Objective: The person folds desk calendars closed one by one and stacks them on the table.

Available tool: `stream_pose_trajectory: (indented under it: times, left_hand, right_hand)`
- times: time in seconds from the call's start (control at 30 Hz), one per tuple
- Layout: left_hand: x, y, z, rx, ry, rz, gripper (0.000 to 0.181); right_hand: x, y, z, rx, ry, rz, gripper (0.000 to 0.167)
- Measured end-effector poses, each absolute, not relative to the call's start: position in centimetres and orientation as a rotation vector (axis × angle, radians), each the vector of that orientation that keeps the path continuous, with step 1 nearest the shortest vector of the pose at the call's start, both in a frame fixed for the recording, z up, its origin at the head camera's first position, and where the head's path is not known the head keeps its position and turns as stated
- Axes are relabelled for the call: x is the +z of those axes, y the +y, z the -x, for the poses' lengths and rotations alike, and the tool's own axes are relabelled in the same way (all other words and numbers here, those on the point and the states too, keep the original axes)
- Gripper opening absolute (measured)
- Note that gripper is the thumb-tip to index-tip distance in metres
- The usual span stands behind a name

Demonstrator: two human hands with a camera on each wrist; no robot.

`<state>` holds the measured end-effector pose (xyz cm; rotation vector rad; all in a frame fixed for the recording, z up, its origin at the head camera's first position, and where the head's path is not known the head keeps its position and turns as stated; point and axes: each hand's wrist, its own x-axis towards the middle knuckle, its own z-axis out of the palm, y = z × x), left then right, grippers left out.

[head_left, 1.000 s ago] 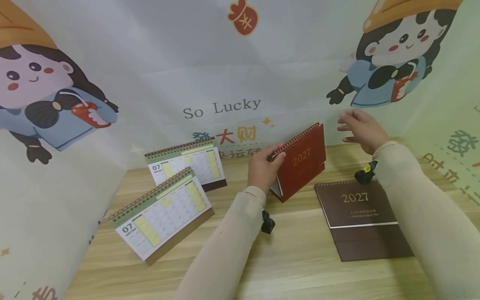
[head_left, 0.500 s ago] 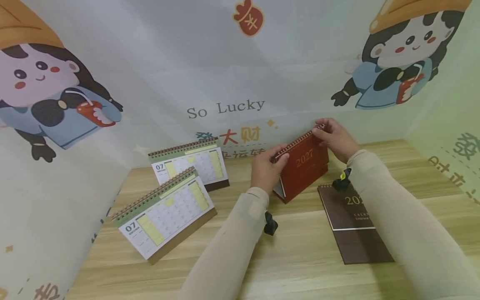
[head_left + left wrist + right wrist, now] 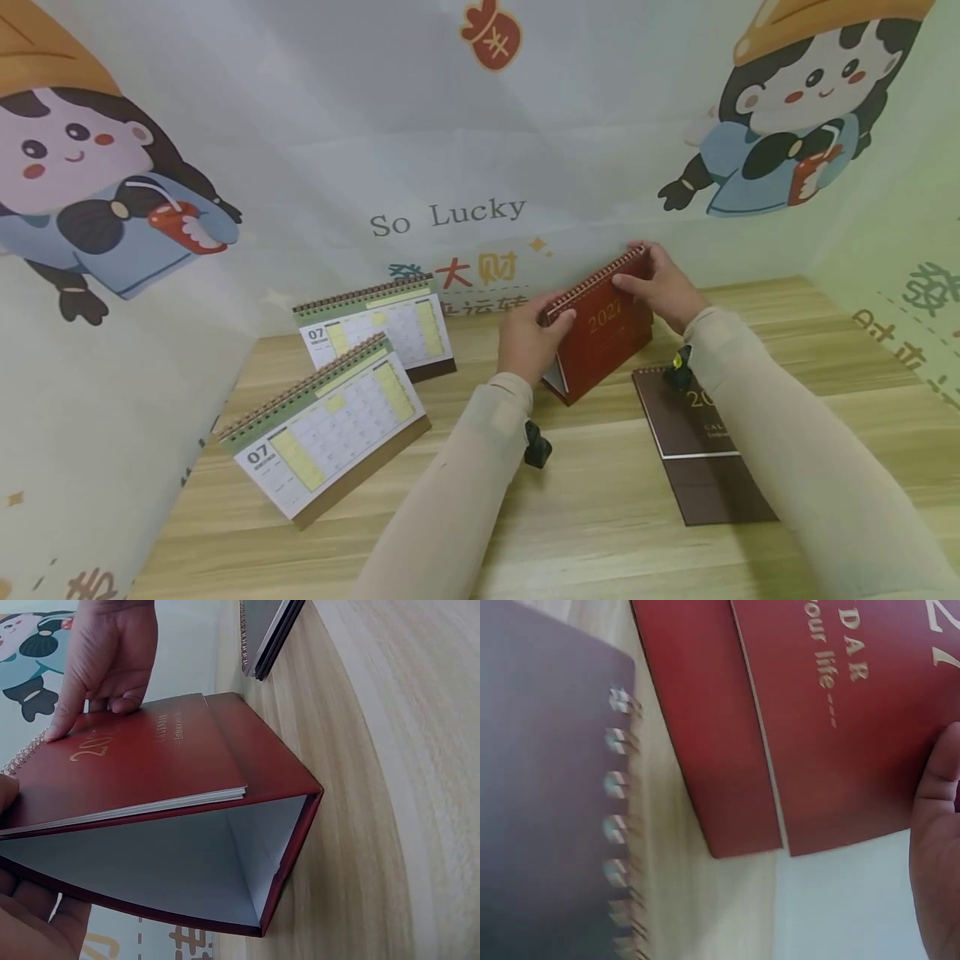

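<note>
A red desk calendar (image 3: 600,342) marked 2027 stands propped as a tent on the wooden table. My left hand (image 3: 527,337) grips its top left corner, thumb on the front cover and fingers behind. At the top right my right hand (image 3: 667,287) pinches the same calendar, thumb on the cover. The left wrist view shows the hollow triangular side of the red calendar (image 3: 172,862) and its base on the wood. Below my right forearm a dark brown calendar (image 3: 697,475) lies partly hidden; its spiral edge fills the left of the right wrist view.
Two calendars showing month 07 stand on the left: a nearer calendar (image 3: 330,433) with a tan base overlaps a farther calendar (image 3: 382,325) with a dark base. A printed backdrop (image 3: 450,150) rises behind the wooden table (image 3: 585,517) and along both sides.
My right hand has come down leftward from the air and taken hold of the red calendar's top right corner. The left hand keeps its grip; the other calendars have stayed put.
</note>
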<state>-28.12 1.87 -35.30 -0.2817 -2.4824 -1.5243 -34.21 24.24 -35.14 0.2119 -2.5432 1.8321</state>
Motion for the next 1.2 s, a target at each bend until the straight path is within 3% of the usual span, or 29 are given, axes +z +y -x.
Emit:
stream_pose_trajectory:
  times: [0.63,0.9,1.2]
  left_hand:
    - [-36.8,1.7,28.1,-1.64,-2.602,0.227,0.043]
    - [-37.9,1.3,28.2,-1.642,-2.712,0.247,0.062]
    - [-38.9,1.1,28.4,-1.666,-2.761,0.244,0.062]
  right_hand:
    - [-37.1,24.2,34.3,1.97,-2.526,-0.126,0.071]
    - [-37.4,24.2,34.0,1.982,-2.586,-0.128,0.076]
    - [-37.9,24.3,33.8,1.92,-2.69,-0.101,0.081]
